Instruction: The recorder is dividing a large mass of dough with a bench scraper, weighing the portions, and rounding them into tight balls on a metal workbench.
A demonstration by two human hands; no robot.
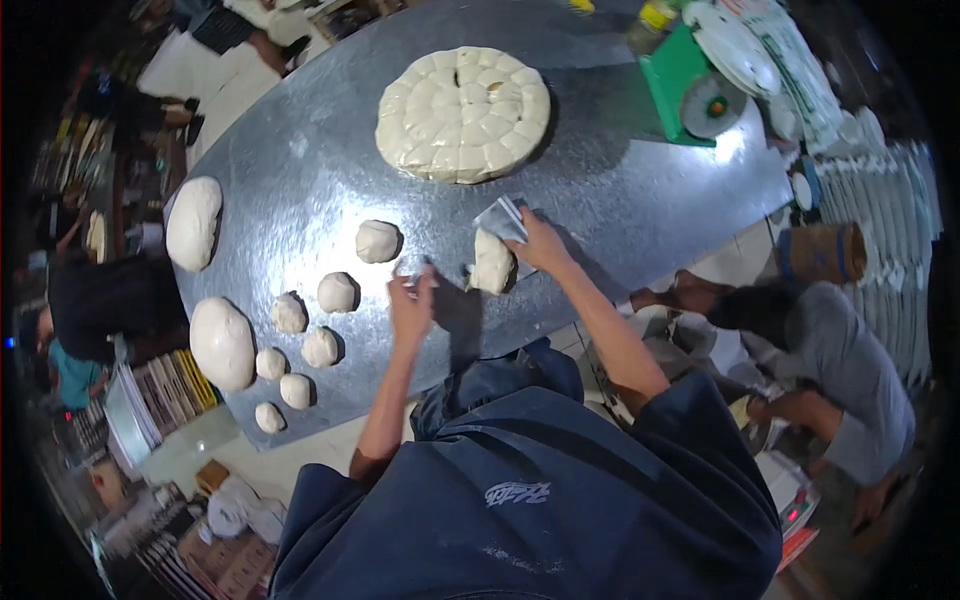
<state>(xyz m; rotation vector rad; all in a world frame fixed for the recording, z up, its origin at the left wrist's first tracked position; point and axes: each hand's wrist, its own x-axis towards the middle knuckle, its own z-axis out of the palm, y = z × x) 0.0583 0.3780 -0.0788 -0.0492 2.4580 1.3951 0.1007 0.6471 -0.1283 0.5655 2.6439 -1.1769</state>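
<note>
My right hand [541, 243] grips a metal dough scraper [500, 218] with a flat, shiny blade. The blade is at the far end of a longish piece of dough [492, 263] on the steel table [590, 200]. To the left of that piece, my left hand [411, 305] is over the table with its fingers curled. Something small and pale shows at its fingertips, too small to name. Nearest to it are a round dough ball [377, 241] and another dough ball [337, 292]. Several smaller balls [320, 347] lie farther left.
Two big dough lumps [194, 223] lie along the left edge. A large round slab of portioned dough [463, 115] sits at the far middle. At the far right stands a green dial scale [690, 85] near a jar [655, 18]. Another person [840, 340] crouches right of the table.
</note>
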